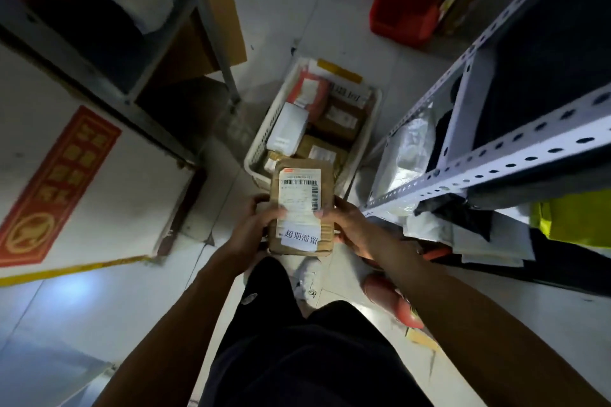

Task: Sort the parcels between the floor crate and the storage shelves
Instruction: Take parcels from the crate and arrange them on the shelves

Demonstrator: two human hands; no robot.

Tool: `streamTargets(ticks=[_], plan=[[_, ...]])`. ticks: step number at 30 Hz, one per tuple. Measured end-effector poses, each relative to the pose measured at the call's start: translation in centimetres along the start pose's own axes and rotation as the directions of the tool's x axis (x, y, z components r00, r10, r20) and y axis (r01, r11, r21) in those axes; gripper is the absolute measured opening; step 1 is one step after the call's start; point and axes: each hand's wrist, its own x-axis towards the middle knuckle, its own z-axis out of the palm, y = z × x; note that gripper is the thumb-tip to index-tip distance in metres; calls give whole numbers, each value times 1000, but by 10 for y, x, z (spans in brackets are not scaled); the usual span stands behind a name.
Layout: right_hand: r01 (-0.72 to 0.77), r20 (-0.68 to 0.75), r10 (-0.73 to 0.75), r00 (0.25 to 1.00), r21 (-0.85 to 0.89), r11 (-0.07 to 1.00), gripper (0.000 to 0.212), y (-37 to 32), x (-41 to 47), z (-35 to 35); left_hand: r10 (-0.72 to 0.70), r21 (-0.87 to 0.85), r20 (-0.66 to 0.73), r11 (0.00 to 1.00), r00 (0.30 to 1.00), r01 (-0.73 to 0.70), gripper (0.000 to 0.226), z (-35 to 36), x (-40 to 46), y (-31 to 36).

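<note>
Both hands are closed around one flat brown cardboard parcel (301,208), which is held above the floor just in front of the person's legs. The left hand (256,225) grips the parcel's left edge, its thumb laid on the top face; the right hand (347,225) grips the right edge, fingers curled round it and the thumb pressed onto the label.

A white shipping label with barcodes is stuck on the parcel's upper face; its small print cannot be read. Below it a white slip is printed with the characters 超期滞留.

Just beyond the parcel, a white slatted plastic crate (258,145) stands on the pale floor (271,10). Several parcels lie in it: a white padded packet (287,129), a red and white packet (307,92), and brown cardboard boxes with white labels (340,117) whose print is too small to read.

To the right, a grey perforated metal shelf rack (496,149) holds silver and dark plastic mail bags (406,149); a yellow bag (575,215) lies on a lower level. To the left, a second metal rack (205,10) holds dark and white bundles. A red banner with gold characters (56,182), blurred beyond reading, is fixed to a white panel at the left. A red plastic bin (403,16) sits on the floor further back.
</note>
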Motion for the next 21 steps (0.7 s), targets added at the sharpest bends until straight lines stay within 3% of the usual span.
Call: streamTargets(ticks=[4, 11, 16, 21], plan=[[-43, -56, 50, 997, 127, 991, 76, -16, 42, -12, -71, 82, 75, 995, 995, 65, 41, 5, 57, 41], [-71, -219, 161, 962, 369, 927, 60, -33, 135, -20, -212, 206, 202, 964, 956, 170, 66, 4, 182, 102], [-66, -240, 186, 953, 433, 899, 70, -32, 214, -38, -319, 300, 277, 925, 906, 234, 64, -9, 283, 97], [-36, -250, 158, 955, 433, 901, 75, -20, 316, -76, -341, 282, 283, 923, 897, 262, 63, -12, 400, 72]])
